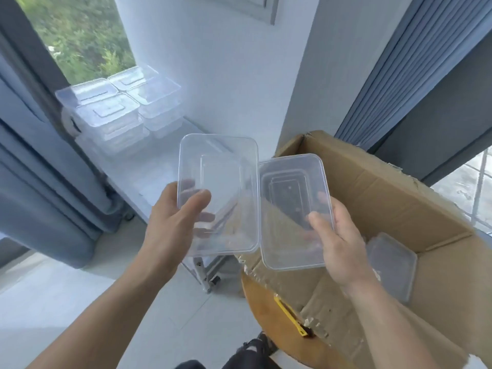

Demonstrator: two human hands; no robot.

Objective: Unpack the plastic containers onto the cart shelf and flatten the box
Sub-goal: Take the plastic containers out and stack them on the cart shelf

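We grip one container in each hand, left hand (pixel 170 222) holding the left container (pixel 218 193) and right hand (pixel 338 246) the right container (pixel 292 209), lifted clear of the box (pixel 399 198) for shelving.

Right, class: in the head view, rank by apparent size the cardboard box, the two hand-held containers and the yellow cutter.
1. cardboard box
2. left container and right container: they look alike, so they are not ranked against each other
3. yellow cutter
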